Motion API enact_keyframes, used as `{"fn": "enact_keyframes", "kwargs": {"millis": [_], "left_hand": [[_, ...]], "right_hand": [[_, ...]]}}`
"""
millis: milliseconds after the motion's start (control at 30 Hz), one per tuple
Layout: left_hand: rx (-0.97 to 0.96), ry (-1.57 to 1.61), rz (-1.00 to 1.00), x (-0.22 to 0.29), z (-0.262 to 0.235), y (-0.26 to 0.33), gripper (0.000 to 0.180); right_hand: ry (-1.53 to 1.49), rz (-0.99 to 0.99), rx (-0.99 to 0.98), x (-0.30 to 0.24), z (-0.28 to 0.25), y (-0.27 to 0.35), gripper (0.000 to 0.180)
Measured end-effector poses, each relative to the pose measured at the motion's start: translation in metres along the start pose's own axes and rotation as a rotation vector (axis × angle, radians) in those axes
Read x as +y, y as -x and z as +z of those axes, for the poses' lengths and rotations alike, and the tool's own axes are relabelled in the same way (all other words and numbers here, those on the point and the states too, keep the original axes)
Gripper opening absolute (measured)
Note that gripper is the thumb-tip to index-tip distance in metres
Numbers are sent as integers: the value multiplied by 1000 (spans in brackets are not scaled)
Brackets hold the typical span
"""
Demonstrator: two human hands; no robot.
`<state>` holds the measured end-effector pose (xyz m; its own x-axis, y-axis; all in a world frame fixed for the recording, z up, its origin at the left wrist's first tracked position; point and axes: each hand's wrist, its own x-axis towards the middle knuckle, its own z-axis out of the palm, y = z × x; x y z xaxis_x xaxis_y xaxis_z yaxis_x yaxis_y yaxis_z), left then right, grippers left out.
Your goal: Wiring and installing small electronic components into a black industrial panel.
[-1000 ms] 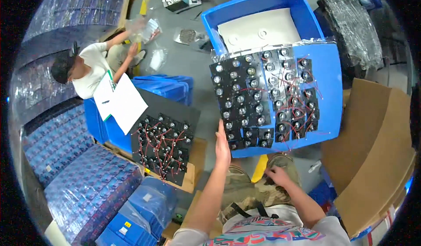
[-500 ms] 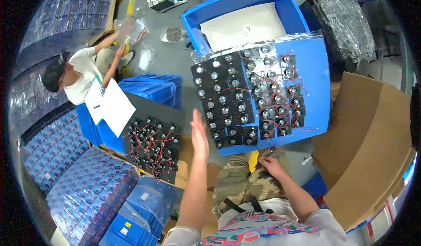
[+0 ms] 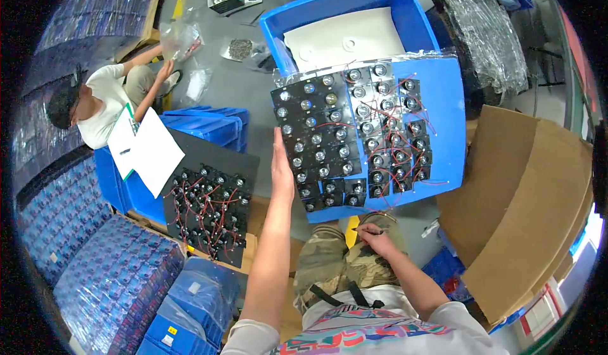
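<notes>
We see the left hand (image 3: 282,171) held flat and edge-on, its fingers straight and pressed together, right beside the left edge of the black lens boards (image 3: 322,154) — whether it touches them, we cannot tell. It grips nothing that we can make out.

The right hand (image 3: 378,238) is low over the camouflage trousers (image 3: 320,253), near the knee, with its fingers curled in; we cannot tell whether they pinch anything.

The lens boards lie in rows on a blue panel (image 3: 446,114) in front of the person, each row dotted with round clear lenses. Red wires (image 3: 396,138) tangle mostly over the right-hand rows (the left-hand ones look far tidier). Beyond the panel we see a blue bin (image 3: 415,16) with a white sheet (image 3: 342,35) inside, round holes showing in it.

To the left, a second group of wired boards (image 3: 212,209) lies on a dark sheet (image 3: 237,158), near some white papers (image 3: 158,152). Past those, a co-worker (image 3: 101,117) in a white top sits with both hands at a clear plastic bag (image 3: 180,41). On our right stands a large cardboard box (image 3: 500,209) — and, farther off, a stack wrapped in clear film (image 3: 484,44).
</notes>
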<state>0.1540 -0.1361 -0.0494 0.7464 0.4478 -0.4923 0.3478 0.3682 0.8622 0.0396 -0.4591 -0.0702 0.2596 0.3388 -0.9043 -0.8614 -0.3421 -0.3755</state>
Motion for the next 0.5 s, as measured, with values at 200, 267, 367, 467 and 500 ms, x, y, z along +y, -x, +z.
{"fn": "enact_keyframes", "kwargs": {"millis": [200,267,367,467,500], "left_hand": [[56,-137,15,-4,-5,0,70],[42,-214,33,-1,-1,2,69],[10,-320,59,8,-2,6,68],[-28,-416,88,14,-6,10,67],[-37,-451,99,15,-6,10,67]], "right_hand": [[78,-1,18,13,6,-4,16],[133,-20,38,19,4,-6,17],[44,29,25,20,3,-5,17],[114,30,-10,15,5,-6,17],[115,-2,-11,16,5,-7,17]]}}
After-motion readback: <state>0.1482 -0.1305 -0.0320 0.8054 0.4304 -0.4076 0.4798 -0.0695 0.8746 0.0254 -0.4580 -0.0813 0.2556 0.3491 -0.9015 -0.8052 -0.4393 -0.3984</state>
